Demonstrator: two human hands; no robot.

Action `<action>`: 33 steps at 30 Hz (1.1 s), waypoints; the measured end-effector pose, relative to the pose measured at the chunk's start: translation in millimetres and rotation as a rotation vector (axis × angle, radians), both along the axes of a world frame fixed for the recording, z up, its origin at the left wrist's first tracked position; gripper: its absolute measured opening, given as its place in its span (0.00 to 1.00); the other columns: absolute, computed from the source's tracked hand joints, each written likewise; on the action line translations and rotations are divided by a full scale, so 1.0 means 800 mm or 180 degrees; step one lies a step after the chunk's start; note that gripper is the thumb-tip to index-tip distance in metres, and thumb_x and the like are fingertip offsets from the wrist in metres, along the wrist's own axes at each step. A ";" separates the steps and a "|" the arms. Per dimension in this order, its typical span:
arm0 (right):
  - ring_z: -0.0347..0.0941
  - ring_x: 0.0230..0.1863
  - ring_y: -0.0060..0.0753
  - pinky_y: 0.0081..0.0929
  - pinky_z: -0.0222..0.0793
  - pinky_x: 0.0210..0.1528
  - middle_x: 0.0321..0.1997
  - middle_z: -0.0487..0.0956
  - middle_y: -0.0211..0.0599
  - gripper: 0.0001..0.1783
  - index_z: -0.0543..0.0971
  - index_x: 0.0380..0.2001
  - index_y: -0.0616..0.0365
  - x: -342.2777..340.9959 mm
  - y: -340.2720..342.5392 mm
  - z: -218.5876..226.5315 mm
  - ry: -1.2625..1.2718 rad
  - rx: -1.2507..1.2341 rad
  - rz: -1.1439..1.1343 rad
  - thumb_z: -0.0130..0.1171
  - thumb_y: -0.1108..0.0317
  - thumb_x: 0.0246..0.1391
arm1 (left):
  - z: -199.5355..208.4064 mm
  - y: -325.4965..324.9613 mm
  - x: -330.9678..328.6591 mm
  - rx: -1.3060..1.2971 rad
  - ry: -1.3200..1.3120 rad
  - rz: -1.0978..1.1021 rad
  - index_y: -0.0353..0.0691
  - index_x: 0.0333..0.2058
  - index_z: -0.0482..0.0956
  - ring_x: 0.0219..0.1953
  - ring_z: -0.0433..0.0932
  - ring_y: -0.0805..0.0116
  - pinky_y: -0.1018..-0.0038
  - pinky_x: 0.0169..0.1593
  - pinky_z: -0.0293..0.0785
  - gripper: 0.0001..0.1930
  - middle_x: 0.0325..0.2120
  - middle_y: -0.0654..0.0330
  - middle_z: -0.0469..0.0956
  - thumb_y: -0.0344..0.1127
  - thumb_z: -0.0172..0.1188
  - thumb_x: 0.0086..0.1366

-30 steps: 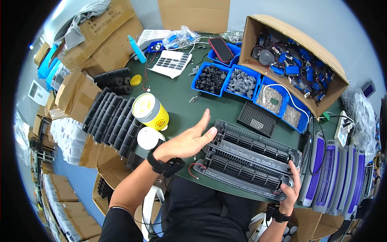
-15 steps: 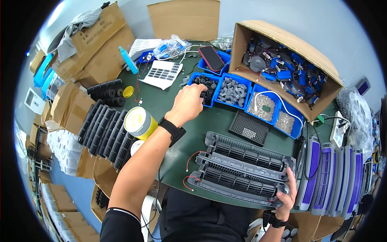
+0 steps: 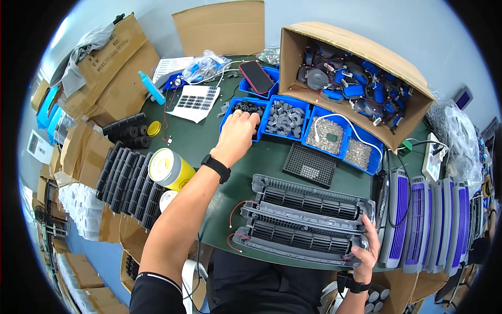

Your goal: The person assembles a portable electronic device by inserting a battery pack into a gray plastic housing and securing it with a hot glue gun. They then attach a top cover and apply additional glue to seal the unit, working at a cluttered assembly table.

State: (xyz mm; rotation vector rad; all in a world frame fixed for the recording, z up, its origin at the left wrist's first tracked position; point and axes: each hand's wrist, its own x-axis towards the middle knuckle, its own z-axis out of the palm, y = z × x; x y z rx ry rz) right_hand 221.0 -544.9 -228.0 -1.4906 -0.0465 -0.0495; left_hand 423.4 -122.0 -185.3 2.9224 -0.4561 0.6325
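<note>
dips the left hand [image 3: 238, 133] fingers-down into the leftmost blue bin [image 3: 225, 121], among black parts [image 3: 246, 107], with fingertips out of sight (cannot tell, then, whether pinching a piece or only touching). sets the right hand [image 3: 369, 250] against the right ends of two grey housings, thumb on the near housing [image 3: 298, 250], fingers at the far housing [image 3: 308, 189], thumb and fingers parted; cannot tell whether gripping or merely steadying. has both housings side by side on the green table [image 3: 261, 163], close to the body and at a slight slant, each with a black roller [image 3: 298, 236] lengthwise inside and a red wire [image 3: 230, 214] curling out at the left. wears a black band [image 3: 216, 168] on each wrist. faces, just beyond the housings, a black grid [image 3: 309, 166]; right of the left hand, grey parts [image 3: 285, 118] in the next bin, then metal bits [image 3: 323, 135]. has, farther back, a phone [image 3: 256, 77] and a carton [image 3: 361, 39] of blue motors [image 3: 353, 91]. has a yellow tub [image 3: 180, 175] near the left forearm, stacked rollers [image 3: 128, 178] beyond it, and purple units [image 3: 418, 230] standing in a row at far right.
</note>
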 end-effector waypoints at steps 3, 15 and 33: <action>0.55 0.81 0.52 0.41 0.45 0.80 0.84 0.52 0.60 0.51 0.75 0.67 0.68 0.001 0.002 0.003 -0.0002 0.0051 0.0012 0.62 0.59 0.33 | 0.000 -0.001 -0.001 0.0179 -0.0019 0.0039 0.40 0.41 0.79 0.44 0.78 0.50 0.57 0.51 0.74 0.11 0.37 0.55 0.82 0.24 0.67 0.60; 0.54 0.82 0.54 0.42 0.45 0.81 0.84 0.51 0.62 0.49 0.76 0.66 0.69 0.004 0.003 0.003 -0.0049 0.0099 0.0056 0.62 0.59 0.34 | 0.017 0.001 -0.007 -0.0158 -0.0161 0.0193 0.39 0.43 0.75 0.46 0.79 0.50 0.56 0.51 0.74 0.10 0.37 0.51 0.82 0.24 0.63 0.64; 0.71 0.67 0.43 0.35 0.60 0.73 0.70 0.71 0.51 0.54 0.71 0.69 0.73 0.001 -0.001 -0.012 -0.0034 0.0060 -0.0169 0.63 0.57 0.34 | 0.058 0.003 -0.253 -0.6512 0.3159 -0.0190 0.31 0.66 0.72 0.50 0.81 0.68 0.71 0.56 0.81 0.20 0.53 0.54 0.81 0.33 0.51 0.81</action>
